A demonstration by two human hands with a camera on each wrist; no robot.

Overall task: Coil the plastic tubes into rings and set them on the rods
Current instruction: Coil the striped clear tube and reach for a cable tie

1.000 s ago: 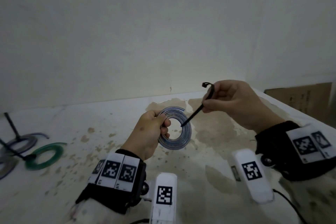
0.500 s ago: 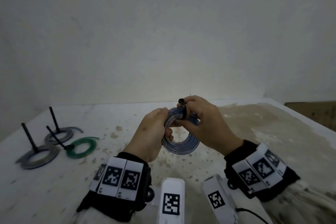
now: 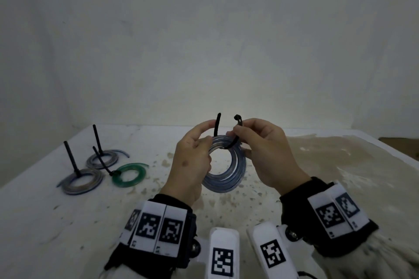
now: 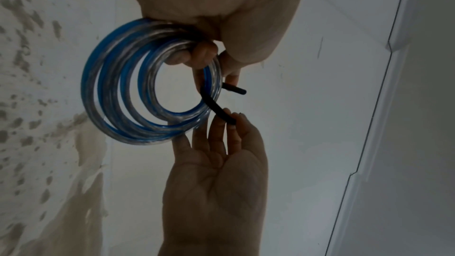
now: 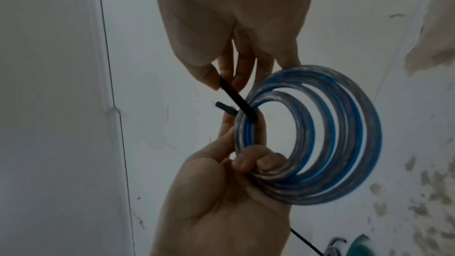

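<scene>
A coil of clear blue-striped tube (image 3: 226, 176) is held upright above the table. My left hand (image 3: 204, 140) grips its left side, fingers curled through the hole (image 4: 197, 54). A black tie (image 3: 231, 144) passes through the coil's top, both ends sticking up. My right hand (image 3: 238, 133) pinches one end between thumb and finger (image 5: 224, 83); the other end (image 3: 217, 124) stands by my left fingertips. Three black rods (image 3: 71, 158) stand at the far left, each with a coiled ring at its base.
Around the rods lie two grey-blue rings (image 3: 81, 180) and a green ring (image 3: 129, 174); the rod by the green ring leans. The white table (image 3: 317, 165) is stained brown on the right. A wall stands close behind. Cardboard (image 3: 399, 142) shows past the right edge.
My right hand came in from the right and bent the tie over the coil's top. Both tie ends now stand up. The view turned left, showing more of the rods.
</scene>
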